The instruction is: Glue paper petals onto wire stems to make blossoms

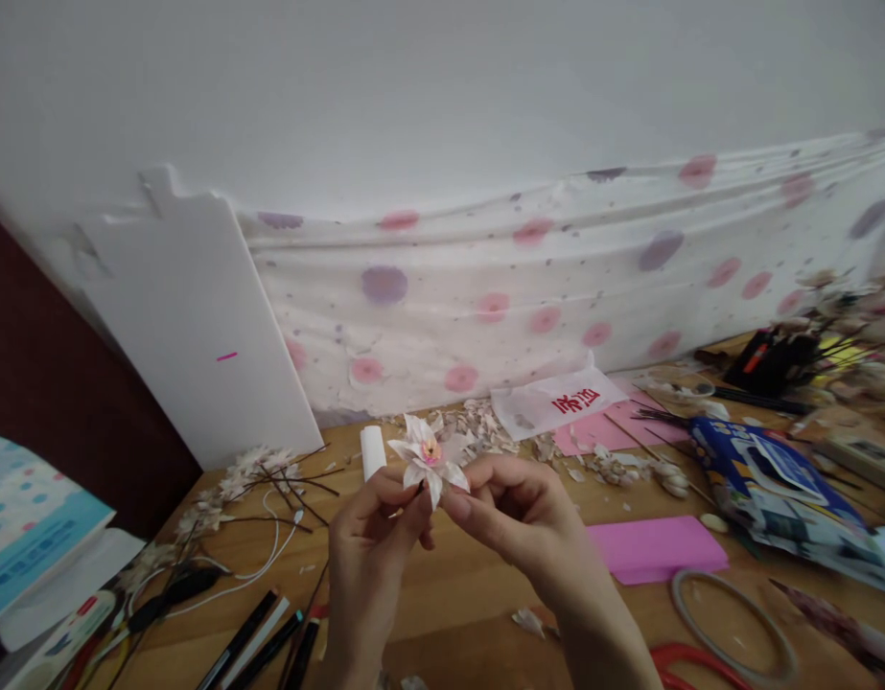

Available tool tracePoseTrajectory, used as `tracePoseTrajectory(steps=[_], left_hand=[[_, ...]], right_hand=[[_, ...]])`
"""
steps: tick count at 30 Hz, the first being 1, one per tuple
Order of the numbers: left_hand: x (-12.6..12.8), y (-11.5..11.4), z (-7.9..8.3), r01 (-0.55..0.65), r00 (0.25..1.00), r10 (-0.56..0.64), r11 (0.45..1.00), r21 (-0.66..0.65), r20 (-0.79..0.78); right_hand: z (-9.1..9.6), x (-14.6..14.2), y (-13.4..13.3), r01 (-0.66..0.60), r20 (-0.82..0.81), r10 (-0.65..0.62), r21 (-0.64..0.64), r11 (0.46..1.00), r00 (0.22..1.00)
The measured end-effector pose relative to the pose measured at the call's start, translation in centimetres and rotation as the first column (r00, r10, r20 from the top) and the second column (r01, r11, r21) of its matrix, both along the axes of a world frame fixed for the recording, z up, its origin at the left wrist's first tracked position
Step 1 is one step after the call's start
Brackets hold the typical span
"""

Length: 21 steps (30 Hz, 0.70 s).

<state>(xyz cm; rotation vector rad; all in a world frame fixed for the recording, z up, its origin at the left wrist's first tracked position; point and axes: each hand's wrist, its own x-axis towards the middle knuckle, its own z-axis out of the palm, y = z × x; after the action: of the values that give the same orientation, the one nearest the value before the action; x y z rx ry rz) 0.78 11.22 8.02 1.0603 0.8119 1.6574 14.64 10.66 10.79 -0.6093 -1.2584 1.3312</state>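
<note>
A pale artificial flower (pixel 419 454) with pointed, whitish petals and a pink and yellow centre is held up in front of me, its face tipped toward the camera. My left hand (pixel 379 537) pinches it from below on the left, thumb against fingers; the stem there is mostly hidden. On the right side, my right hand (pixel 532 513) has its thumb and forefinger closed on a lower petal. Behind the flower, a heap of loose dry petals (pixel 481 422) lies near the wall, beside a white roll (pixel 372 450).
Finished-looking flowers on dark stems (pixel 259 470) and a white cable (pixel 273 551) lie left. Markers (pixel 244 637) sit at front left. To the right are a pink pad (pixel 658 548), a tape ring (pixel 733 623), red scissors handles (pixel 690 661) and a blue packet (pixel 780 489).
</note>
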Motion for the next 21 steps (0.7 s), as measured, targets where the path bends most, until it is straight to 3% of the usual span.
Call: tracePoseTrajectory(steps=[10,16,21], left_hand=[[-0.6,0.8,-0.8,-0.109,0.982,0.129,0.984,0.143,-0.14],[-1.3,1.2,-0.8,-0.132,0.973,0.16,0.977,0.167,-0.166],[-1.6,1.4,-1.2,-0.168,0.972,0.186,0.977,0.132,-0.142]], right_hand=[[0.6,0.6,-0.6,0.115,0.065,-0.111,-0.067,0.991,0.992],[0.3,0.8,-0.7,0.132,0.088,-0.129,-0.026,0.991,0.988],[0.5,1.4,-1.2,0.23,0.138,-0.238,0.071,0.971,0.961]])
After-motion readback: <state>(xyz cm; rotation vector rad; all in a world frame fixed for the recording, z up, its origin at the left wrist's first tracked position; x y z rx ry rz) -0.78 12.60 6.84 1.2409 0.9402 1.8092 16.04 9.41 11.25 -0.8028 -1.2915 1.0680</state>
